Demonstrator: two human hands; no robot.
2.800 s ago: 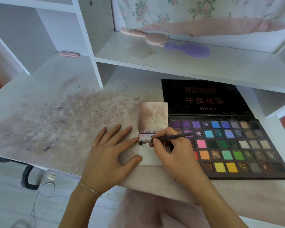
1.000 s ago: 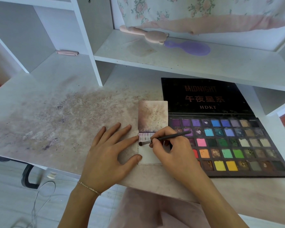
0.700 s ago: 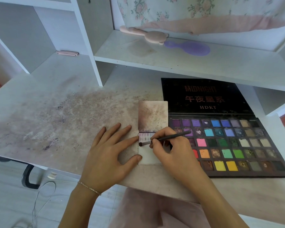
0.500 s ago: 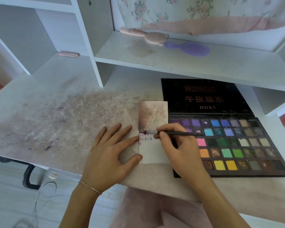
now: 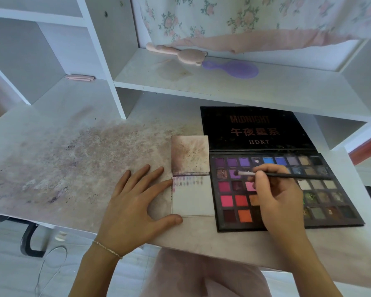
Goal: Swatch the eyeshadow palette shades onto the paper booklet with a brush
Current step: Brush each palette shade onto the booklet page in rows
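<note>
Purple pan's getting loaded now, my right hand pinching the brush over the palette while my flat left hand pins the booklet on the counter, so next I guess a light swipe beside that top swatch row.

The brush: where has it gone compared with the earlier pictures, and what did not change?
The right hand carried the brush rightward, off the booklet and over the palette; its tip is now at a purple pan in the second row. The grip on the brush is unchanged. The left hand stayed flat on the desk at the booklet's left edge. Booklet and palette did not move.
</note>
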